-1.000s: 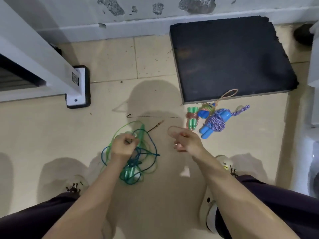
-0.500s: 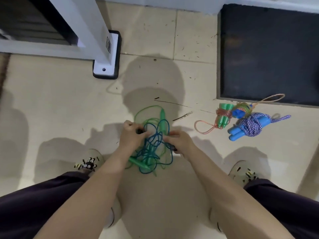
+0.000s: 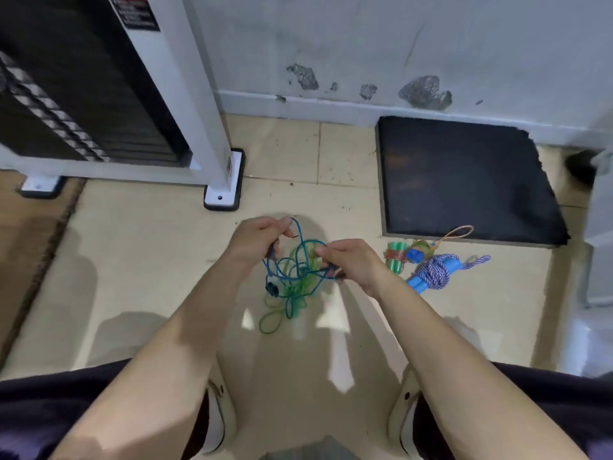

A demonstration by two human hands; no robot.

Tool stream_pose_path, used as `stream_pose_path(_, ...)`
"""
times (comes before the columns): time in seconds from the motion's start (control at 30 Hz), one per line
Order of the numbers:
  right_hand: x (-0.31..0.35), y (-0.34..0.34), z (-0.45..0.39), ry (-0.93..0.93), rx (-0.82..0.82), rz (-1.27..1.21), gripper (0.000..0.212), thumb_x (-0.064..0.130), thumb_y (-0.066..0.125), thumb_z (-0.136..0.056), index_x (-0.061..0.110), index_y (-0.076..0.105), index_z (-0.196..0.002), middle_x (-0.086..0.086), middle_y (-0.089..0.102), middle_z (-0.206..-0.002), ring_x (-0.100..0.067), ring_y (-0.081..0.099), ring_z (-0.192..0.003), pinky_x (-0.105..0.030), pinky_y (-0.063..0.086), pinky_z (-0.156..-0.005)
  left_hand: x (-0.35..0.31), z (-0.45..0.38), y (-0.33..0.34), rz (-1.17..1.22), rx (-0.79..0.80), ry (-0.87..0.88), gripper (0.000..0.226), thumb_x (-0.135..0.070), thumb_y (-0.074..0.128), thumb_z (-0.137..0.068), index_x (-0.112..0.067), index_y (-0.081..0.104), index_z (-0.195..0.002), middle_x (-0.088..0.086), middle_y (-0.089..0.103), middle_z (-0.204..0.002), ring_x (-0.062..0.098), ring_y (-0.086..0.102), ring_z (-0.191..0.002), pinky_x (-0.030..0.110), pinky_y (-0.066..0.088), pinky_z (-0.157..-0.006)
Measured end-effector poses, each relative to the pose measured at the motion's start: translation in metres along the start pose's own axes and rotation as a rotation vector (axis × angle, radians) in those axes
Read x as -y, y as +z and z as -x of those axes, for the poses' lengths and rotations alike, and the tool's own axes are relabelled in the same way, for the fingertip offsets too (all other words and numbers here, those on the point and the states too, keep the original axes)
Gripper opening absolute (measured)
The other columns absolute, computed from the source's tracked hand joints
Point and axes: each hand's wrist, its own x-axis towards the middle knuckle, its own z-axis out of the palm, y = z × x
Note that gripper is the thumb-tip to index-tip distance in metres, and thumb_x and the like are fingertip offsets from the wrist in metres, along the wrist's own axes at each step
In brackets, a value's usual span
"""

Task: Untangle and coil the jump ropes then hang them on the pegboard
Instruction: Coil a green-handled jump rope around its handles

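A tangle of a blue rope [image 3: 300,247] and a green rope [image 3: 292,307] hangs between my hands above the tiled floor. My left hand [image 3: 257,242] pinches the blue cord near its top loop. My right hand [image 3: 348,262] grips strands on the tangle's right side. A dark handle [image 3: 272,289] dangles low on the left of the tangle. On the floor to the right lie coiled ropes: one with green handles [image 3: 395,258], and a purple-white braided rope wrapped round blue handles [image 3: 433,275]. No pegboard is in view.
A black mat [image 3: 464,180] lies against the wall at the right. A white machine frame with a footplate [image 3: 223,190] stands at the left. My shoes [image 3: 403,416] and dark trousers are below. A grey object edges in at the far right.
Both hands lifted the blue-and-green tangle off the floor and drew it apart. The head tilted up, bringing the wall and the machine frame into view.
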Motion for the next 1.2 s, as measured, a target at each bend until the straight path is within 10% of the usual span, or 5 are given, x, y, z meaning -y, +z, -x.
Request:
stream_pose_path(0.4, 0.182, -0.040, 0.171, -0.522, -0.122, 0.031, 0.022, 0.016, 0.060, -0.097, 0.010, 0.068, -0.077, -0.005, 0.066, -0.074, -0.011, 0.061, -0.063, -0.022, 0.053, -0.057, -0.204, 0.157, -0.056, -0.049, -0.039, 0.468, 0.028, -0.033, 0.052, -0.100, -0.013, 0.069, -0.089, -0.003, 0.046, -0.053, 0.008, 0.038, -0.041, 0.015, 0.028, -0.039)
stream_pose_path(0.73, 0.198, -0.083, 0.204, -0.660, -0.520, 0.082, 0.024, 0.025, 0.063, -0.095, 0.016, 0.070, -0.074, -0.003, 0.051, -0.059, -0.006, 0.041, -0.046, -0.019, 0.034, -0.048, -0.198, 0.163, -0.087, 0.298, -0.212, 0.471, 0.026, -0.028, 0.051, -0.101, -0.012, 0.066, -0.088, -0.003, 0.043, -0.057, 0.010, 0.034, -0.047, 0.018, 0.029, -0.044)
stream_pose_path(1.07, 0.170, -0.073, 0.176, -0.432, -0.107, 0.499, 0.022, 0.036, 0.079, -0.079, 0.015, 0.075, -0.082, -0.003, 0.058, -0.073, -0.009, 0.048, -0.068, -0.026, 0.039, -0.068, -0.188, 0.136, -0.084, 0.174, -0.127, 0.396, 0.026, -0.025, 0.051, -0.101, -0.011, 0.067, -0.086, 0.000, 0.054, -0.064, 0.016, 0.048, -0.055, 0.026, 0.040, -0.054)
stream_pose_path(1.2, 0.169, -0.072, 0.175, -0.491, -0.179, 0.478, 0.017, 0.028, 0.075, -0.085, 0.012, 0.075, -0.080, -0.003, 0.062, -0.072, -0.009, 0.048, -0.067, -0.026, 0.040, -0.068, -0.189, 0.128, -0.085, 0.149, -0.147, 0.370, 0.025, -0.025, 0.051, -0.100, -0.010, 0.067, -0.089, 0.000, 0.053, -0.064, 0.013, 0.047, -0.053, 0.025, 0.038, -0.053)
